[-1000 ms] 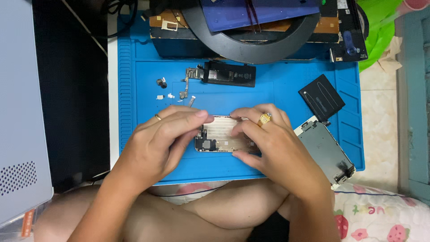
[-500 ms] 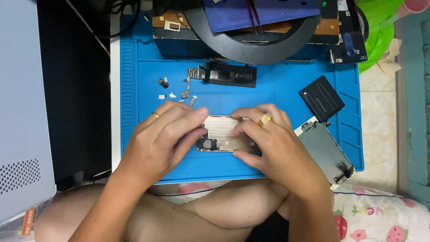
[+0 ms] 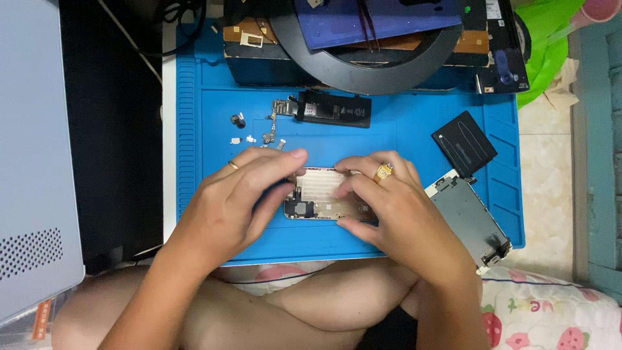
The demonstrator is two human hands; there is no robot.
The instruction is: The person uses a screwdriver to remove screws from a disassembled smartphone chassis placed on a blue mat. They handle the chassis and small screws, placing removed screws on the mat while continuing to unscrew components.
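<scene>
An opened phone housing (image 3: 322, 193), gold-edged with a bare metal inside, lies on the blue work mat (image 3: 402, 139). My left hand (image 3: 243, 194) grips its left end, thumb and fingers curled around it. My right hand (image 3: 389, 201), with a gold ring, holds the right end, fingertips pressing on the inside of the housing. A small black part sits at the housing's lower left corner.
A black battery with a flex cable (image 3: 330, 109) and small loose parts (image 3: 249, 133) lie further back on the mat. A black square pad (image 3: 464, 144) and a detached screen assembly (image 3: 470, 220) lie to the right. A ring lamp (image 3: 369, 45) stands behind. A grey case (image 3: 32, 162) is at left.
Both hands stay on the phone housing. The fingers have shifted only slightly.
</scene>
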